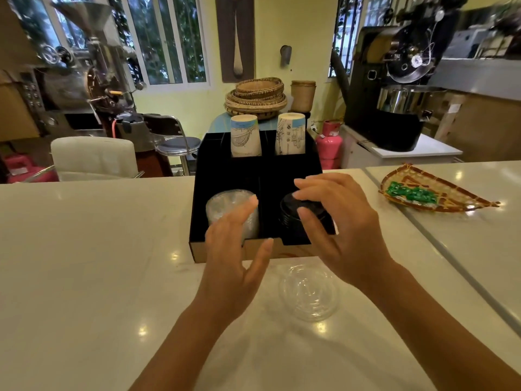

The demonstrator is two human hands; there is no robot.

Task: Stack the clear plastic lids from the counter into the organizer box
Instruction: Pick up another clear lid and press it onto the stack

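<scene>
A black organizer box point(225, 170) stands on the white counter. Its front left compartment holds a stack of clear plastic lids point(225, 206); the front right compartment holds a stack of black lids point(293, 214). A few clear lids point(308, 294) lie on the counter just in front of the box. My left hand point(235, 258) hovers open before the clear stack, fingertips close to it. My right hand point(341, 230) is open above the black lids, fingers spread, holding nothing.
Two stacks of paper cups point(245, 135) stand in the box's rear compartments. A woven tray with green packets point(423, 194) lies on the counter at right. Behind the counter are a white chair point(93, 158), a stool, a pink gas cylinder point(329, 145) and roasting machines.
</scene>
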